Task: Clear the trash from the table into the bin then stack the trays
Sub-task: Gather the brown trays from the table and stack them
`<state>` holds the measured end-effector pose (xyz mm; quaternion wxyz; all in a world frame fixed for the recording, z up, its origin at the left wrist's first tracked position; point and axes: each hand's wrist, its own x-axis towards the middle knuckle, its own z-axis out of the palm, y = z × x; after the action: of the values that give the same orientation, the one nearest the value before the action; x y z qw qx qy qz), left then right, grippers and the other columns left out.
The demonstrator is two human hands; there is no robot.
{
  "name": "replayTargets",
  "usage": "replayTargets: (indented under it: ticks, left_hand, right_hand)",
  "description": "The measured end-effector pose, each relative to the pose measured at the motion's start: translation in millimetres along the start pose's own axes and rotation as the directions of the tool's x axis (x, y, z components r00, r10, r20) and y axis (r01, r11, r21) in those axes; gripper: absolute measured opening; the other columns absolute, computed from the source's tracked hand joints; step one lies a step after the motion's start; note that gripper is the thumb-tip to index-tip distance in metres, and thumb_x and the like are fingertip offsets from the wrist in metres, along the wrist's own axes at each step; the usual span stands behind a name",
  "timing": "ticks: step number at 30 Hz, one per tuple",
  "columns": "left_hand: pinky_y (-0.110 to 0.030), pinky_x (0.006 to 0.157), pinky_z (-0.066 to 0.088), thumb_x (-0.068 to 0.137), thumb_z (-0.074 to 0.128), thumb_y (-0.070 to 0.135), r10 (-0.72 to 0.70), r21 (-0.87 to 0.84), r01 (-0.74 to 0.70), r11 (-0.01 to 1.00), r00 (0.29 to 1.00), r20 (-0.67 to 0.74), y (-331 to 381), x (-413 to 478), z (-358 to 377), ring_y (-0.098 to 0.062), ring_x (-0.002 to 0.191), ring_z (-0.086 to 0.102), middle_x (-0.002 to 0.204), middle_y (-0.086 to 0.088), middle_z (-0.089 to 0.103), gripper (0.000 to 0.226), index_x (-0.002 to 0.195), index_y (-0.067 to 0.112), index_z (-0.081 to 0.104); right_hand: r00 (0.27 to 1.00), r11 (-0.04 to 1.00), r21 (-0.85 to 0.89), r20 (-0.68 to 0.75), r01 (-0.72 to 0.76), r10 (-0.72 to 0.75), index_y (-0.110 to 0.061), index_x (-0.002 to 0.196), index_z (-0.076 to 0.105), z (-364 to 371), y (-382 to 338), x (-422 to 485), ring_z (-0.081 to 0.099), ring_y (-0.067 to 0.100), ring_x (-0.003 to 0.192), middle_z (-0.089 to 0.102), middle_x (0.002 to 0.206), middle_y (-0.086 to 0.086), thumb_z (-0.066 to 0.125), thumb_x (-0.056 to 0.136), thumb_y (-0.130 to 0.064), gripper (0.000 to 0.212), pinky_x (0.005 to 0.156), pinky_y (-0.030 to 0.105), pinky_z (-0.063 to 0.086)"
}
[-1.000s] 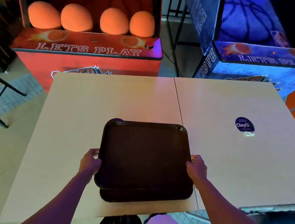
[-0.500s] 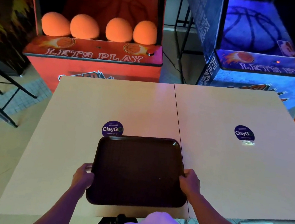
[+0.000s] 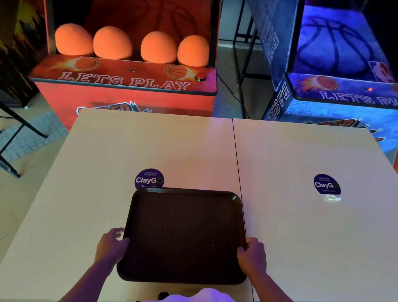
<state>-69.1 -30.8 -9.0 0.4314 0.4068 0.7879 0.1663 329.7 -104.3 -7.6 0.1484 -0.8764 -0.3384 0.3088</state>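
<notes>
- Now, left of the tray (image 3: 184, 236), the left hand (image 3: 113, 242) curls its fingers round the left rim.
- At the tray's far-left corner a ClayGo sticker (image 3: 149, 180) shows, covered a second ago.
- Dark brown and textured, the tray lies flat near the table's (image 3: 307, 243) near edge; the second tray's edge, jutting out beneath earlier, no longer shows.
- Right of the tray, the right hand (image 3: 252, 257) grasps the right rim.

red arcade cabinet (image 3: 125, 84) left | blue arcade cabinet (image 3: 353, 103) right | tiled floor (image 3: 40, 126) | dim, coloured glow
</notes>
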Motion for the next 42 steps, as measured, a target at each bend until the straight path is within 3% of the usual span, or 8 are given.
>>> replayTargets:
  ticks: [11, 16, 20, 24, 28, 31, 36, 42]
  left_hand:
    - [-0.042, 0.098, 0.052, 0.088, 0.073, 0.02, -0.047, 0.046, 0.045, 0.998, 0.998, 0.042, -11, 4, 0, -0.034, 0.11, 0.067, 0.123, -0.012, 0.072, 0.044, 0.13, 0.011, 0.065]
    - [-0.042, 0.095, 0.054, 0.083, 0.072, 0.024, -0.027, 0.132, 0.015, 0.991, 0.996, 0.09, -19, 11, 2, -0.03, 0.105, 0.07, 0.118, -0.009, 0.074, 0.047, 0.128, 0.014, 0.068]
    - [-0.037, 0.081, 0.054, 0.083, 0.066, 0.003, -0.051, 0.127, 0.037, 0.991, 0.992, 0.113, -22, 8, 1, -0.031, 0.098, 0.069, 0.116, -0.012, 0.073, 0.048, 0.13, 0.012, 0.065]
    - [-0.041, 0.084, 0.059, 0.081, 0.06, -0.003, -0.036, 0.127, 0.021, 0.992, 0.992, 0.12, -24, 9, -2, -0.029, 0.095, 0.07, 0.113, -0.01, 0.074, 0.049, 0.127, 0.012, 0.066]
    - [-0.036, 0.075, 0.055, 0.084, 0.06, -0.005, 0.007, 0.115, -0.024, 0.993, 0.989, 0.148, -21, 5, -6, -0.028, 0.09, 0.068, 0.116, -0.012, 0.073, 0.045, 0.126, 0.012, 0.064]
    - [-0.042, 0.08, 0.061, 0.085, 0.065, -0.002, 0.03, 0.092, -0.047, 0.995, 0.984, 0.174, -27, 10, -7, -0.029, 0.094, 0.071, 0.114, -0.011, 0.075, 0.045, 0.127, 0.013, 0.063]
    - [-0.031, 0.069, 0.051, 0.09, 0.071, 0.006, 0.09, 0.126, -0.116, 0.985, 0.977, 0.194, -28, 8, -10, -0.023, 0.088, 0.069, 0.112, -0.005, 0.073, 0.039, 0.127, 0.015, 0.063]
    - [-0.044, 0.08, 0.063, 0.085, 0.076, 0.009, 0.072, 0.17, -0.119, 0.978, 0.963, 0.259, -28, 28, -12, -0.024, 0.087, 0.074, 0.113, -0.001, 0.075, 0.043, 0.126, 0.018, 0.065]
  right_hand:
    - [0.998, 0.999, -0.008, 0.031, -0.048, 0.048, -0.008, 0.132, 0.052, -2, 6, -13, 0.063, 0.03, 0.107, 0.06, 0.122, 0.014, 0.064, 0.09, -0.019, 0.045, 0.078, 0.03, 0.047]
    - [0.993, 0.997, -0.024, 0.093, -0.07, 0.072, -0.007, 0.13, 0.052, -3, 8, -16, 0.061, 0.031, 0.113, 0.062, 0.121, 0.014, 0.064, 0.086, -0.021, 0.047, 0.09, 0.033, 0.049]
    - [0.99, 0.996, -0.044, 0.115, -0.071, 0.076, -0.009, 0.13, 0.054, -2, 15, -18, 0.061, 0.031, 0.113, 0.064, 0.12, 0.014, 0.061, 0.084, -0.016, 0.047, 0.094, 0.035, 0.05]
    - [0.992, 0.997, -0.034, 0.102, -0.075, 0.078, -0.011, 0.133, 0.054, 0, 18, -25, 0.061, 0.031, 0.114, 0.064, 0.122, 0.013, 0.058, 0.083, -0.009, 0.05, 0.096, 0.037, 0.051]
    - [0.994, 0.995, -0.049, 0.063, -0.085, 0.088, -0.011, 0.133, 0.052, 5, 23, -40, 0.062, 0.03, 0.11, 0.064, 0.119, 0.012, 0.059, 0.084, -0.005, 0.05, 0.093, 0.037, 0.052]
    - [0.994, 0.993, -0.061, 0.031, -0.103, 0.105, -0.012, 0.135, 0.05, 10, 28, -51, 0.062, 0.031, 0.111, 0.063, 0.121, 0.014, 0.057, 0.085, -0.004, 0.05, 0.093, 0.039, 0.052]
    - [0.989, 0.987, -0.072, -0.028, -0.146, 0.145, -0.014, 0.136, 0.048, 18, 33, -62, 0.063, 0.032, 0.108, 0.065, 0.118, 0.013, 0.055, 0.085, -0.001, 0.053, 0.093, 0.042, 0.054]
    - [0.978, 0.977, -0.089, -0.094, -0.194, 0.185, -0.015, 0.137, 0.049, 23, 23, -63, 0.063, 0.035, 0.109, 0.066, 0.116, 0.015, 0.057, 0.087, -0.003, 0.052, 0.089, 0.042, 0.054]
